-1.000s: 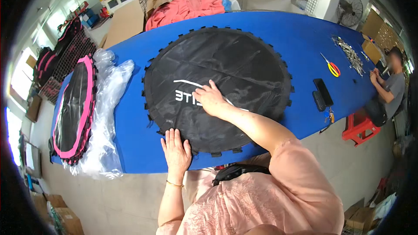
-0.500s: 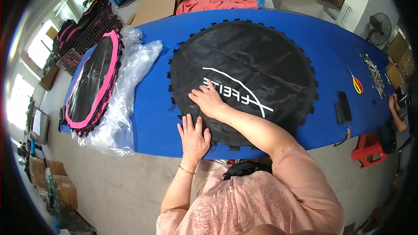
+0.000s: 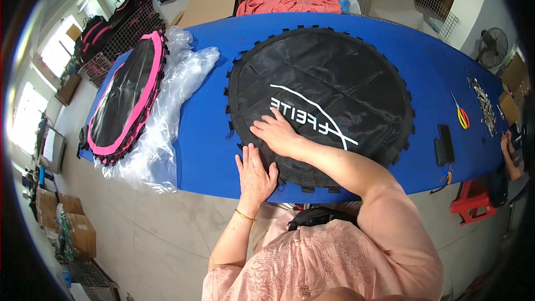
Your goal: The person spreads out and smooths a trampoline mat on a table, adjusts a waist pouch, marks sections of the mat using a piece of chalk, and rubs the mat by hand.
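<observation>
A round black trampoline mat (image 3: 329, 67) with fabric tabs around its edge lies flat on the blue-covered table (image 3: 203, 150). White lettering and a curved white line show on it, upside down from where I stand. My right hand (image 3: 277, 135) rests palm down on the mat beside the lettering, fingers spread. At the near left rim my left hand (image 3: 257, 177) lies flat with its fingers stretched out, over the edge of the mat. Neither hand grasps anything. My right forearm hides part of the mat's near side.
Pink-edged black mats (image 3: 149, 95) lie at the left on clear plastic sheeting (image 3: 184, 78). Scissors (image 3: 463, 118), a black case (image 3: 444, 145) and a heap of small metal parts (image 3: 484, 106) are at the right. A red stool (image 3: 472, 203) stands near a person's arm (image 3: 510, 152).
The whole view has shifted slightly, so most things appear farther right. Both hands stay flat on the mat in nearly the same places.
</observation>
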Demonstrator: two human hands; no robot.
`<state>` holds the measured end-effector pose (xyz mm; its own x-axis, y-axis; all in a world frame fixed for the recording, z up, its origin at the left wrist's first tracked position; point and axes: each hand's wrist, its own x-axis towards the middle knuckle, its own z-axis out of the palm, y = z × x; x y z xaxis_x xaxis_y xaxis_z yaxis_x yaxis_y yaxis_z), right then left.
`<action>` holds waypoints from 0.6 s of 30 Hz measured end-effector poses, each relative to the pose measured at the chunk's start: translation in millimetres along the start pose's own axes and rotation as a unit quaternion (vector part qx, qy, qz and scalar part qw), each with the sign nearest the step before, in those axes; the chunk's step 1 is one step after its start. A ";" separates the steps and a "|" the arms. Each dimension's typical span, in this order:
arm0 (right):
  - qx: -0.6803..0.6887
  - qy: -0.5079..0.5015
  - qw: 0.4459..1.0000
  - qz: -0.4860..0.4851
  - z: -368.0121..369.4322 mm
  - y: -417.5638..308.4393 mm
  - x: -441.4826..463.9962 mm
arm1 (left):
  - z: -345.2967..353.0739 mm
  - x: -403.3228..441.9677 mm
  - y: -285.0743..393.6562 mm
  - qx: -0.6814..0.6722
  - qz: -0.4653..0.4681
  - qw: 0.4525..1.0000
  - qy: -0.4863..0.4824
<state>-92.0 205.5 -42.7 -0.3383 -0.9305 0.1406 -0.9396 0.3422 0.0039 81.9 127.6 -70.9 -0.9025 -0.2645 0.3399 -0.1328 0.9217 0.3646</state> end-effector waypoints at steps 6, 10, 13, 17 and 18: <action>0.019 0.013 1.000 -0.017 -6.4 -8.5 -41.7 | -0.5 0.8 1.8 0.031 0.010 0.999 -0.018; 0.015 0.025 1.000 0.012 3.0 -2.6 -6.6 | 2.2 1.1 -1.7 0.043 0.018 0.999 -0.004; 0.006 0.016 0.999 0.027 7.4 -2.8 11.6 | 2.4 0.5 -1.2 0.045 0.019 0.999 -0.002; 0.013 -0.025 1.000 0.008 -8.4 -7.2 -7.6 | 4.0 -1.0 -1.6 0.031 0.015 0.999 0.010; 0.033 -0.021 0.999 -0.001 -14.0 -8.2 -21.5 | 3.7 -1.4 -1.3 0.029 0.018 0.999 0.014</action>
<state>-76.3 224.6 -31.8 -0.3366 -0.9365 0.0986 -0.9413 0.3319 -0.0611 81.8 127.8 -75.1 -0.8954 -0.2387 0.3758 -0.1258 0.9454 0.3007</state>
